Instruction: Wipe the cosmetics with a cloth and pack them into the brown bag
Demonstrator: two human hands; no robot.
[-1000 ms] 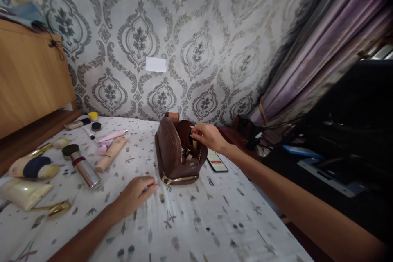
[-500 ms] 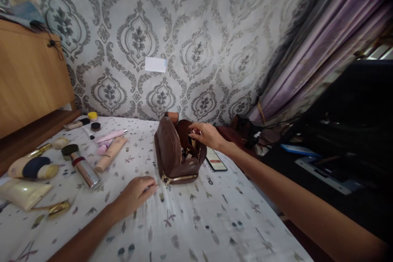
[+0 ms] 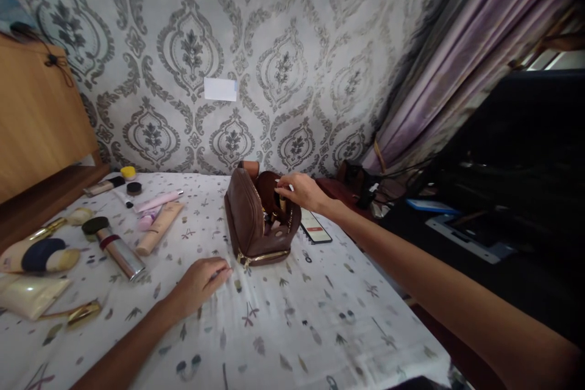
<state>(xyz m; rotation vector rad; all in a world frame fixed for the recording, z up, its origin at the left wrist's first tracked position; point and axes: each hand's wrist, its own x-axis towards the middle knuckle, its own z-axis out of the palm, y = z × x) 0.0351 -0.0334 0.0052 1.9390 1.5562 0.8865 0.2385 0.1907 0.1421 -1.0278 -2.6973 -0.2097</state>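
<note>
A brown cosmetic bag stands unzipped on the patterned cloth, with several small items inside it. My right hand is at the right side of its mouth. The fingertips are pinched together on a small dark and gold item, partly hidden by the bag and fingers; its kind does not show clearly. My left hand rests on the cloth in front of the bag's left corner, touching nothing else, its fingers loosely stretched out.
To the left lie a peach tube, a pink tube, a silver bottle, a cream tube and other cosmetics. A phone lies right of the bag. The patterned wall is behind, a wooden cabinet at left.
The view has shifted a little, so everything sits slightly further left. My right hand stays at the bag's mouth with the small item pinched. My left hand keeps its place on the cloth.
</note>
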